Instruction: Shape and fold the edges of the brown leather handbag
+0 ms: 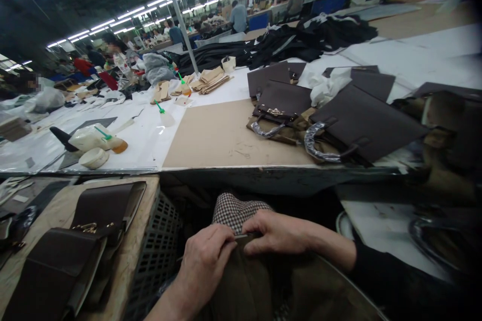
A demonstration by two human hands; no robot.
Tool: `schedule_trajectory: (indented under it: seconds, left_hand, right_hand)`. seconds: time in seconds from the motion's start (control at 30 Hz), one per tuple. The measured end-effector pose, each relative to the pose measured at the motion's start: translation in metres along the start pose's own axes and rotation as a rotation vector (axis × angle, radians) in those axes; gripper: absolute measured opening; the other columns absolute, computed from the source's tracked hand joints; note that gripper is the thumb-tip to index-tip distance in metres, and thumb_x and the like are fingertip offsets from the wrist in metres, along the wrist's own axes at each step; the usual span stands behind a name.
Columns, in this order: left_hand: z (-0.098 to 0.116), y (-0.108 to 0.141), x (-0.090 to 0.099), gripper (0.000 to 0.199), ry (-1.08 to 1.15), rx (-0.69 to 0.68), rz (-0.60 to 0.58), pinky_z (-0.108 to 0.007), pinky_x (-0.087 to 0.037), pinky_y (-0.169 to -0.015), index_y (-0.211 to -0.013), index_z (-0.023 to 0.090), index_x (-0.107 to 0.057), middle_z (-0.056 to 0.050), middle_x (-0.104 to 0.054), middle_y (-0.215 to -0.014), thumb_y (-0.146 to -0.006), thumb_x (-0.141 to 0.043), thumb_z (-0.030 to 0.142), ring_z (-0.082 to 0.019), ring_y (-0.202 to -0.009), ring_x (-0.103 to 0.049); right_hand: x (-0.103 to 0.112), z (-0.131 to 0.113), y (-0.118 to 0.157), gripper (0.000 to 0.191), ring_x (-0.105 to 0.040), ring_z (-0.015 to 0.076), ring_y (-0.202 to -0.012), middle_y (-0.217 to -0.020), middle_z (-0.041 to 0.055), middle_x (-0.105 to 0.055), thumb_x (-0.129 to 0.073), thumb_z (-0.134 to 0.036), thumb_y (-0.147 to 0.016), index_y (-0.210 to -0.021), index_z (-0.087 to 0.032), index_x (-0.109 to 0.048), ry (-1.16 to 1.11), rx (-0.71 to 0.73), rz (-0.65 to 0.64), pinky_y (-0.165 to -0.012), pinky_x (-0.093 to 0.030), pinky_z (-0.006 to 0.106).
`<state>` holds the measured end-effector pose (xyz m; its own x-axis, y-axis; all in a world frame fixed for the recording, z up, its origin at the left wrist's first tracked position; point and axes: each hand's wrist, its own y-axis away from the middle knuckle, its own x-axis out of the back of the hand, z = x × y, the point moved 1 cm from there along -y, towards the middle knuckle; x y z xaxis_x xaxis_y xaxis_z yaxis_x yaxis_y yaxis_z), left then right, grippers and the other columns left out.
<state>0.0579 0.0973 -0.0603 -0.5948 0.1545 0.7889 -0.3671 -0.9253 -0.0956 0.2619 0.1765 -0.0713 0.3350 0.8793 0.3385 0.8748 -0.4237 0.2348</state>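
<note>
Low in front of me lies an olive-brown bag piece (241, 281), its edge pinched by both hands. My left hand (207, 258) has thumb and fingers closed on the left part of that edge. A short way to the right, my right hand (280, 233) grips the same edge between thumb and fingers. A thin pale strip shows along the edge between the two hands. Just beyond them is black-and-white checked cloth (235, 210). The lower part of the bag piece falls into shadow.
Dark brown handbags with wrapped handles (278, 98) lie on the worktable (211, 130) ahead. Glue bottles (113, 143) and a round tub (94, 158) stand at left. More brown bag parts (56, 256) rest on a left-hand board, beside a plastic crate (156, 241). People work farther back.
</note>
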Motion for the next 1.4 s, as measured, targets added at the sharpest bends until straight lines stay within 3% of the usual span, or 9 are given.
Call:
schedule_trajectory:
  seconds: [0.3,0.47,0.57,0.67,0.8,0.97,1.17,1.4]
  left_hand:
    - [0.01,-0.011,0.012,0.007,-0.125,0.038,-0.182,-0.028,-0.044,-0.071,-0.088,0.022,-0.056,0.002,-0.061,-0.087,-0.09,-0.054,0.015,-0.016,-0.08,-0.058]
    - [0.01,-0.01,0.007,0.007,-0.212,-0.024,-0.202,-0.03,-0.045,-0.072,-0.089,0.022,-0.053,0.001,-0.06,-0.088,-0.091,-0.051,0.015,-0.017,-0.081,-0.058]
    - [0.009,-0.007,0.0,0.007,-0.284,-0.104,-0.15,-0.031,-0.047,-0.069,-0.089,0.02,-0.054,-0.002,-0.06,-0.086,-0.091,-0.049,0.014,-0.018,-0.078,-0.058]
    - [0.009,-0.005,-0.007,0.01,-0.393,-0.238,-0.028,-0.031,-0.047,-0.062,-0.086,0.018,-0.054,-0.003,-0.058,-0.08,-0.09,-0.048,0.011,-0.018,-0.071,-0.056]
    - [0.007,-0.003,-0.015,0.013,-0.444,-0.338,0.119,-0.03,-0.044,-0.057,-0.083,0.018,-0.053,-0.002,-0.056,-0.074,-0.088,-0.049,0.006,-0.017,-0.064,-0.053]
    - [0.003,-0.001,-0.017,0.014,-0.342,-0.282,0.106,-0.027,-0.047,-0.058,-0.086,0.018,-0.051,-0.002,-0.056,-0.077,-0.088,-0.047,0.005,-0.016,-0.067,-0.055]
    - [0.0,0.001,-0.021,0.013,-0.221,-0.215,0.073,-0.025,-0.048,-0.061,-0.088,0.019,-0.048,-0.002,-0.053,-0.08,-0.09,-0.042,0.008,-0.015,-0.071,-0.058]
    - [-0.001,0.001,-0.027,0.012,-0.203,-0.19,0.132,-0.024,-0.049,-0.06,-0.088,0.02,-0.046,-0.001,-0.053,-0.079,-0.089,-0.042,0.009,-0.014,-0.069,-0.057]
  right_hand:
    - [-0.004,-0.005,0.008,0.018,-0.041,0.007,-0.056,-0.06,-0.0086,-0.046,-0.066,-0.03,-0.083,-0.073,-0.017,-0.059,0.079,0.05,0.07,-0.051,-0.029,0.021]
    - [-0.007,-0.008,0.011,0.014,-0.044,0.0081,-0.058,-0.062,-0.0074,-0.05,-0.067,-0.029,-0.082,-0.076,-0.016,-0.063,0.114,0.045,0.113,-0.053,-0.031,0.021]
    - [-0.007,-0.009,0.012,0.013,-0.05,0.0098,-0.062,-0.068,-0.0056,-0.058,-0.066,-0.031,-0.083,-0.087,-0.019,-0.068,0.145,0.031,0.185,-0.057,-0.035,0.021]
    - [-0.006,-0.01,0.012,0.019,-0.057,0.0123,-0.071,-0.081,-0.0031,-0.066,-0.068,-0.029,-0.082,-0.1,-0.022,-0.066,0.201,0.077,0.261,-0.063,-0.04,0.022]
    - [-0.005,-0.01,0.013,0.01,-0.06,0.0128,-0.079,-0.089,-0.0011,-0.067,-0.065,-0.022,-0.084,-0.093,-0.022,-0.064,0.347,0.24,0.272,-0.07,-0.042,0.022]
    - [-0.008,-0.008,0.014,0.007,-0.06,0.0124,-0.08,-0.093,-0.0001,-0.064,-0.062,-0.018,-0.085,-0.091,-0.021,-0.062,0.485,0.302,0.296,-0.071,-0.044,0.021]
    - [-0.011,-0.008,0.009,0.007,-0.061,0.0129,-0.077,-0.085,0.0004,-0.065,-0.061,-0.014,-0.08,-0.085,-0.019,-0.06,0.4,0.292,0.319,-0.07,-0.046,0.022]
    - [-0.012,-0.007,0.007,0.008,-0.061,0.0139,-0.076,-0.082,0.0008,-0.066,-0.06,-0.014,-0.078,-0.084,-0.019,-0.062,0.321,0.232,0.34,-0.071,-0.047,0.023]
